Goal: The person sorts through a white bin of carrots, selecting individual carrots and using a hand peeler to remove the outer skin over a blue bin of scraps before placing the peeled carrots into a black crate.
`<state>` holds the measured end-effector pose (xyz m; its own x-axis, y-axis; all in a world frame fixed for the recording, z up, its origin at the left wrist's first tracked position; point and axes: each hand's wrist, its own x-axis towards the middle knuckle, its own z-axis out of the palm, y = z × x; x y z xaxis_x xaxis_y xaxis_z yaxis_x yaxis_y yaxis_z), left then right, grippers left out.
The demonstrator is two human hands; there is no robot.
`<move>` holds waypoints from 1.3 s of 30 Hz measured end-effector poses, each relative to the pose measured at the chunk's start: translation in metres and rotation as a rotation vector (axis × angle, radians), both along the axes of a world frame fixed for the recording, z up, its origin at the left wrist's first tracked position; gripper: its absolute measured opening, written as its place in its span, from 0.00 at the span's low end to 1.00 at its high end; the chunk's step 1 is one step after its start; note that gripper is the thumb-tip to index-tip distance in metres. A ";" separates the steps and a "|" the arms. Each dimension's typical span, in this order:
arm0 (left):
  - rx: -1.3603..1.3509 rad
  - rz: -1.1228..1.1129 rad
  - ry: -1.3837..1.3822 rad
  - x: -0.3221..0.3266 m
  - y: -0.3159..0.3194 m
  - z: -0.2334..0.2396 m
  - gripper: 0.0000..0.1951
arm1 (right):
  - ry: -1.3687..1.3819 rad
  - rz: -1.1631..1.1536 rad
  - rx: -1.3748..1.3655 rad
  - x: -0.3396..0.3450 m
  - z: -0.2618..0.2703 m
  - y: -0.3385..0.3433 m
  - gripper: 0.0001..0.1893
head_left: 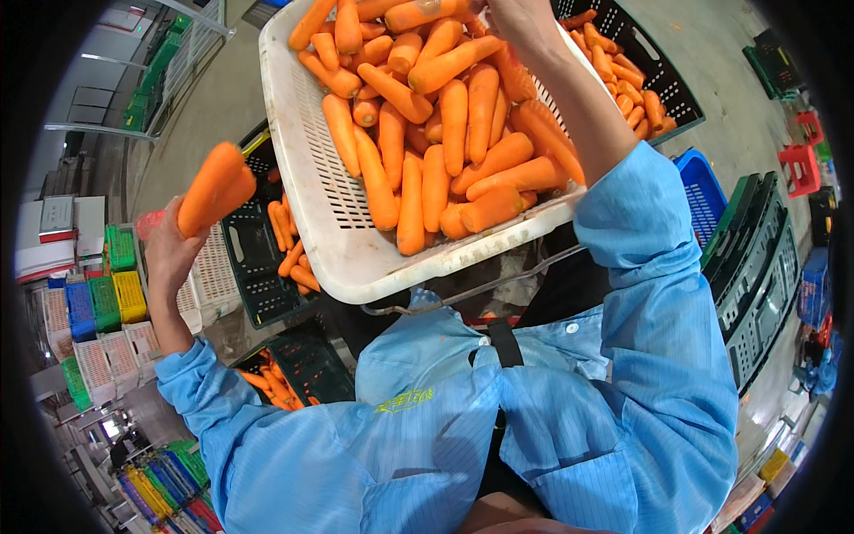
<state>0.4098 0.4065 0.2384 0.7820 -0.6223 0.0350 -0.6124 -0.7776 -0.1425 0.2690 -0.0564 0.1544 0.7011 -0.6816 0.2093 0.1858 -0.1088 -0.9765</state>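
Note:
My left hand (175, 241), out to the left of the white basket, grips thick carrots (217, 190). They look like two side by side, though a single forked one cannot be ruled out. Before me a white plastic basket (353, 267) with slotted walls holds a heap of loose carrots (434, 120), piled mostly to the right. My right hand (524, 23) reaches across the heap at the top edge of the view. Its fingers are partly cut off there and rest by carrots at the far side, so their grip is hidden.
A metal bar (480, 288) runs under the basket's near edge. Black crates with carrots stand at the far right (680, 107), at the left (250, 267) and nearer me (313, 360). Folded dark crates (760, 287) and a blue basket (697, 183) are at the right.

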 end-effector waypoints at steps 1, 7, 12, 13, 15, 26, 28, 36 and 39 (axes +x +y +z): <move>0.052 0.087 0.021 0.014 0.014 -0.014 0.27 | -0.053 -0.045 -0.116 0.007 -0.008 -0.013 0.15; 0.134 0.112 0.009 0.054 0.025 -0.081 0.33 | 0.020 -0.302 -0.328 0.005 -0.035 -0.026 0.18; -0.257 -0.408 0.086 -0.013 -0.146 -0.081 0.19 | 0.013 -0.307 -0.393 0.007 -0.052 -0.038 0.18; -0.415 -0.360 0.452 -0.027 -0.178 -0.091 0.19 | 0.042 -0.311 -0.417 0.006 -0.051 -0.040 0.18; -0.241 -0.269 0.606 -0.054 -0.237 -0.104 0.24 | 0.093 -0.312 -0.459 0.005 -0.047 -0.039 0.18; -0.410 0.185 1.113 -0.050 -0.301 -0.239 0.32 | 0.039 -0.265 -0.403 0.006 -0.040 -0.043 0.18; -0.593 0.320 1.337 -0.051 -0.303 -0.242 0.27 | -0.069 -0.269 -0.392 0.007 -0.046 -0.046 0.20; -1.047 0.348 1.351 -0.118 -0.326 -0.262 0.29 | 0.074 -0.199 -0.304 0.003 -0.038 -0.043 0.19; -0.872 0.364 1.274 -0.134 -0.337 -0.257 0.33 | 0.080 -0.182 -0.289 0.004 -0.037 -0.045 0.18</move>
